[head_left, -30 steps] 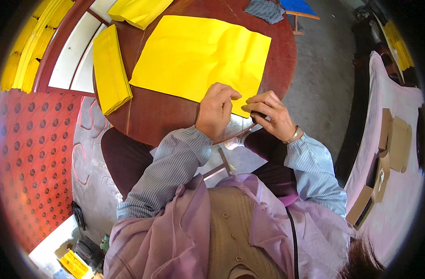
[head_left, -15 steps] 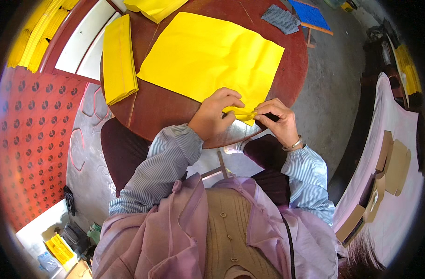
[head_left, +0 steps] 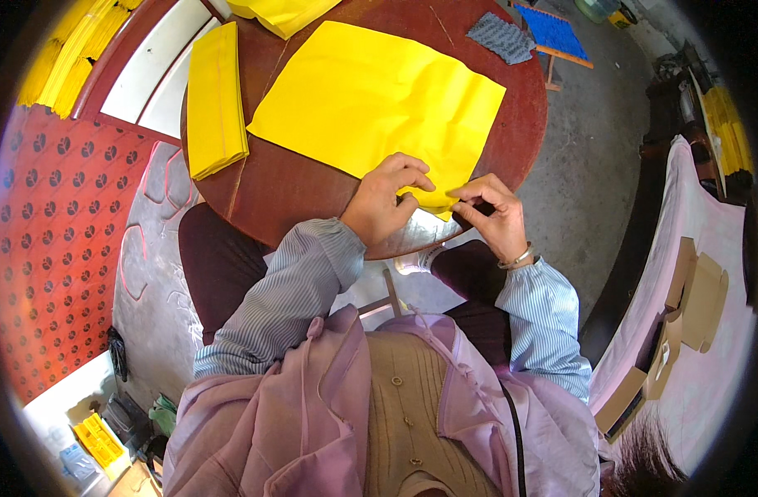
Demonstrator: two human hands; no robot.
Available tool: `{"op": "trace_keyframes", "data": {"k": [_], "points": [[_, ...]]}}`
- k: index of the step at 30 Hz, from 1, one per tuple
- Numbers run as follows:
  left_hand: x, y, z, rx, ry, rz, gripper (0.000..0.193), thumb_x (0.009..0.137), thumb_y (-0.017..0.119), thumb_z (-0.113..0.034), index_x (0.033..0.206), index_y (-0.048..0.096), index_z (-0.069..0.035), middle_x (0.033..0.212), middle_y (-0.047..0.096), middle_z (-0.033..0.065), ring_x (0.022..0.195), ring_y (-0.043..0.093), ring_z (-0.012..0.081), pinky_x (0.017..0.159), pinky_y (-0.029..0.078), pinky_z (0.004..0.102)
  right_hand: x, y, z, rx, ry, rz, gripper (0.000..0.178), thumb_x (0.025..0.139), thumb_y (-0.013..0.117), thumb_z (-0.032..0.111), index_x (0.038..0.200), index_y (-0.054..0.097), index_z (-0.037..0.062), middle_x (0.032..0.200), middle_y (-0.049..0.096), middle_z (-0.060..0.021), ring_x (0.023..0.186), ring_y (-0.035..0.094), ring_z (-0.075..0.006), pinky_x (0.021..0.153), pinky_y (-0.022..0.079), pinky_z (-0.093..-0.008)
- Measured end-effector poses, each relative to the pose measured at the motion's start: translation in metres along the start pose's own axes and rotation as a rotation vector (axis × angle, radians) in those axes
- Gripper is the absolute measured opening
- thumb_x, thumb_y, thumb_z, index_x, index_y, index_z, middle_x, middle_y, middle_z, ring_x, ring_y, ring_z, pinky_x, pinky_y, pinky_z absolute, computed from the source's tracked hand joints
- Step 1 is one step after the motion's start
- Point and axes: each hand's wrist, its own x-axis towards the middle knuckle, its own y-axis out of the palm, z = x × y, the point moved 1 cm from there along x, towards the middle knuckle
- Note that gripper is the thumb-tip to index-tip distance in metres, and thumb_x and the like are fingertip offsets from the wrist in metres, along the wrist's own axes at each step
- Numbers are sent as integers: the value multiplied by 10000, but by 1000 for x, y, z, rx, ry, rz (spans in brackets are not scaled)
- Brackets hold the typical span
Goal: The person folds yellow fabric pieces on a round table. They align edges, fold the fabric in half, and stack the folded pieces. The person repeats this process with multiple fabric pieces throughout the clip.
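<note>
Sheet: large yellow paper sheet point(head_left: 379, 91) lies flat on the round brown table point(head_left: 296, 190), near corner at the table's front edge.
Left hand point(head_left: 387, 199): fingers curled, pinching that corner.
Right hand point(head_left: 495, 215): fingertips pinched on the same corner, just beside the left.
Stack: folded yellow sheets point(head_left: 215, 99) lie left of the sheet.

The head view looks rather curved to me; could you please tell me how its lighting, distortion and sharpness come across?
In the head view, fisheye bending curves the round dark red wooden table and darkens the corners; daylight falls evenly on the large yellow paper sheet, with no harsh glare; the left hand and right hand at its near corner are sharp, while things near the rim smear.
</note>
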Motion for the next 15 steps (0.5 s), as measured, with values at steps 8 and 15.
{"op": "trace_keyframes", "data": {"k": [8,15], "points": [[1,-4,0,14,5,64,299,851,747,-72,1149,758,-57,1296,632,145,1240,633,305,1043,518,381,4,-2,-4,43,94,59,112,863,849,20,962,797,21,896,705,-19,776,650,-88,702,530,-247],[3,-8,-2,-11,-24,94,307,837,774,-87,1143,767,-58,1298,635,135,1243,633,299,1066,508,382,6,-2,-7,79,130,58,115,869,862,20,945,775,27,907,679,11,770,606,-63,703,511,-227]]}}
